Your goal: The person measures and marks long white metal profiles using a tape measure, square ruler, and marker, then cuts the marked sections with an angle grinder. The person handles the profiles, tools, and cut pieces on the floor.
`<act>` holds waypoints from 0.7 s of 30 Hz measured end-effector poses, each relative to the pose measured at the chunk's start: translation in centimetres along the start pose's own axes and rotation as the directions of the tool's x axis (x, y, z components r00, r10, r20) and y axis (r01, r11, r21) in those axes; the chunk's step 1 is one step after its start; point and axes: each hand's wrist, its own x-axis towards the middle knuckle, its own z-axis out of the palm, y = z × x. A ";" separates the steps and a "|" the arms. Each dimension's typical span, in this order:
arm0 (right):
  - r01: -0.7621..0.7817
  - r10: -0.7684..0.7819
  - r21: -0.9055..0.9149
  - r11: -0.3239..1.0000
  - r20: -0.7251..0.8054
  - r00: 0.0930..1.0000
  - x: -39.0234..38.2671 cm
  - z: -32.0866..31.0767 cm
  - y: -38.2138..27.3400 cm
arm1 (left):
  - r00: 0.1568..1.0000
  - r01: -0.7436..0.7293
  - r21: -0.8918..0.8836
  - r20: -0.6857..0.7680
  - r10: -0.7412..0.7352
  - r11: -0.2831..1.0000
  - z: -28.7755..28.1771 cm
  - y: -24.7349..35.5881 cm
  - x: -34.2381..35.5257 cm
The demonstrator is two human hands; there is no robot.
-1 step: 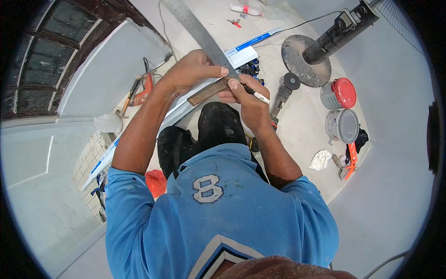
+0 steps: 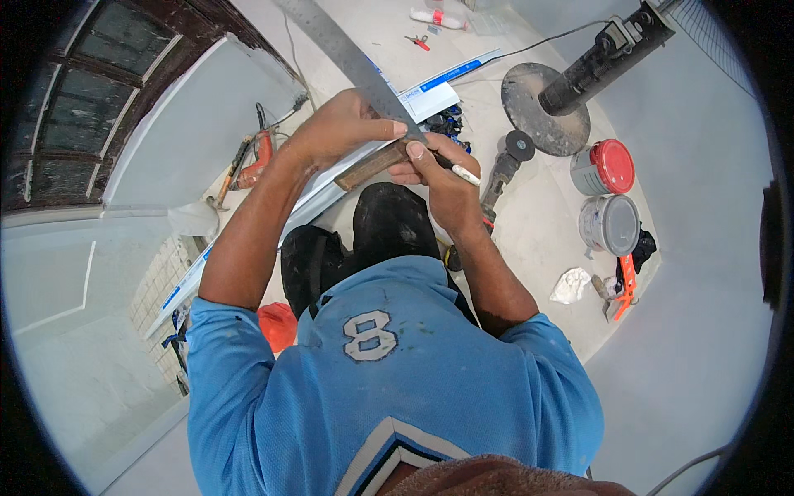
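Observation:
A try square with a long grey steel blade (image 2: 347,58) and a short brown stock (image 2: 368,168) is held up above my knees. My left hand (image 2: 343,132) grips it near the corner, thumb along the blade and fingers mostly hidden behind. My right hand (image 2: 451,190) pinches the same corner, thumb against the stock's end. A marker (image 2: 465,173) with a white end and dark body is also tucked in the right fingers. Behind the square, a long white strip with blue film (image 2: 451,76) lies across the floor.
An angle grinder (image 2: 500,169) lies right of my knees, near a black post on a round base (image 2: 566,136). Two buckets (image 2: 610,165) stand by the right wall. An orange drill (image 2: 258,161) and a hammer (image 2: 223,192) lie left. Red-handled pliers or scissors (image 2: 420,43) lie ahead.
The far end of the square's blade has swung slightly left. Both hands keep their grip in nearly the same place.

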 end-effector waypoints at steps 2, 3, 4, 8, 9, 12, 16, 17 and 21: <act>0.018 -0.018 0.018 1.000 -0.001 1.000 0.0 0.0 0.0 | 0.997 -0.077 0.005 -0.029 0.077 0.997 1.1 1.6 -0.7; 0.017 -0.016 0.021 1.000 -0.002 1.000 0.1 0.0 0.0 | 1.000 0.002 0.154 -0.016 0.001 0.988 1.1 3.2 -1.0; 0.015 -0.015 0.021 1.000 -0.005 1.000 0.2 -0.1 0.0 | 0.997 0.076 0.298 -0.011 -0.076 0.952 1.0 5.4 -1.4; 0.042 -0.042 0.009 0.999 0.001 0.999 1.1 0.2 -0.5 | 0.982 -0.052 0.407 -0.147 0.122 0.912 1.5 3.8 -1.5; 0.044 -0.044 0.011 0.999 0.002 0.999 1.2 0.1 -0.5 | 0.990 -0.013 0.429 -0.124 0.073 0.903 1.6 3.9 -1.4; 0.048 -0.048 0.019 0.999 0.011 0.999 1.3 -0.1 -0.4 | 0.997 0.036 0.495 -0.081 0.005 0.868 1.7 4.1 -1.4; 0.052 -0.052 -0.002 0.999 0.022 0.998 1.2 -0.3 -0.4 | 0.995 0.020 0.552 -0.090 0.036 0.834 2.1 4.4 -1.6; 0.055 -0.055 -0.014 0.998 0.019 0.998 1.2 -0.3 -0.4 | 0.995 0.036 0.560 -0.094 0.020 0.827 2.2 4.8 -1.7; 0.054 -0.054 -0.012 0.998 0.005 0.999 1.4 -0.3 -0.5 | 0.994 0.012 0.570 -0.094 0.051 0.822 2.4 5.3 -1.9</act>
